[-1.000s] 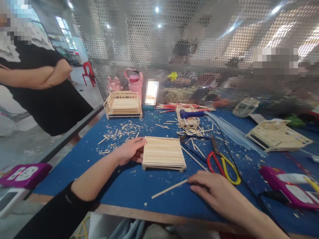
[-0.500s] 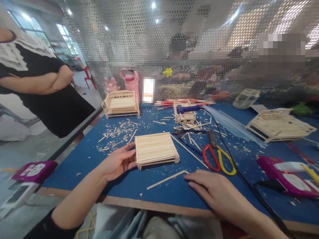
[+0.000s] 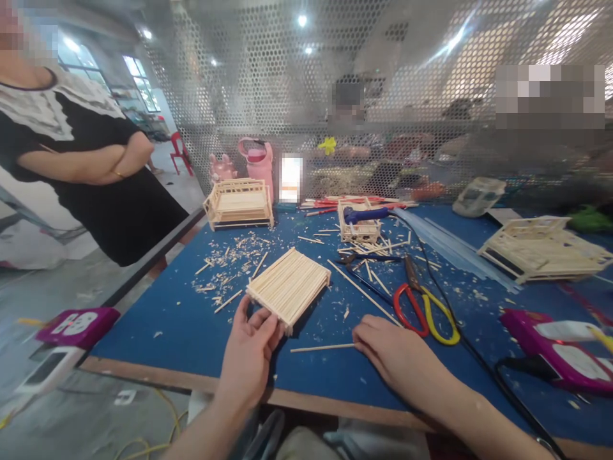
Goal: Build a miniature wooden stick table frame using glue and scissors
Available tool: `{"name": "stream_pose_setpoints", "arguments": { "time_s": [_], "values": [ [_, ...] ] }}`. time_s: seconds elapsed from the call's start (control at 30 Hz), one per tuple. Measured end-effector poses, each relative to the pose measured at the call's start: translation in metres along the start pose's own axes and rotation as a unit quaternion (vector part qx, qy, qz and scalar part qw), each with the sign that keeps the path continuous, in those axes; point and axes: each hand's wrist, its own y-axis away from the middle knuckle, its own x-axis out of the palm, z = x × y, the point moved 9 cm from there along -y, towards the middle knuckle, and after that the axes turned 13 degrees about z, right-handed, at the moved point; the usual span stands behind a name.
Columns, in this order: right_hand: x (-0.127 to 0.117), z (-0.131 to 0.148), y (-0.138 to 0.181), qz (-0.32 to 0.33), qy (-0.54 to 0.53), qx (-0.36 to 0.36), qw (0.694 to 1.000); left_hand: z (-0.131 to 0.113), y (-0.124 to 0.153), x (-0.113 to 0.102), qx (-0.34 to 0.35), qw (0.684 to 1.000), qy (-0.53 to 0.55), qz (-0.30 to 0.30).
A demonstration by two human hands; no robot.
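Observation:
A flat panel of glued wooden sticks [image 3: 288, 285] lies turned at an angle on the blue table [image 3: 191, 332]. My left hand [image 3: 251, 348] holds its near corner, thumb and fingers closed on the edge. My right hand [image 3: 390, 354] lies on the table to the right, its fingertips touching the end of a single thin wooden stick [image 3: 322, 347]. Its fingers are curled and partly hidden.
Red and yellow scissors [image 3: 421, 306], loose sticks and a black cable lie right of the panel. Stick-built models [image 3: 238, 203] [image 3: 541, 248], a blue glue gun [image 3: 366, 214] and pink bottles stand behind. A purple device [image 3: 558, 351] sits at right. A person in black stands at left.
My left hand has swung the stick panel round, from square to diagonal, and moved to its near corner. My right hand has drawn the single stick slightly left.

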Motion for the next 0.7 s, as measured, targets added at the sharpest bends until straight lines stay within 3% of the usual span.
{"name": "stream_pose_setpoints", "arguments": {
  "time_s": [0.23,0.37,0.47,0.6,0.7],
  "values": [
    [-0.016,-0.016,-0.003,0.056,-0.063,0.001,0.996,0.002,0.002,0.001,-0.022,0.999,0.016,-0.045],
    [-0.044,-0.069,-0.024,0.046,-0.040,0.144,0.988,-0.007,0.012,-0.018,-0.075,0.994,-0.033,-0.073],
    [-0.052,-0.095,-0.043,0.048,-0.018,0.219,0.974,-0.018,0.020,-0.036,-0.091,0.986,-0.122,-0.069],
    [-0.045,-0.091,-0.053,0.059,-0.012,0.220,0.974,-0.070,0.020,-0.049,0.040,0.948,-0.304,-0.092],
    [-0.033,-0.078,-0.048,0.096,-0.005,0.196,0.976,-0.126,0.002,-0.034,0.164,0.904,-0.381,-0.103]
  ]
}}
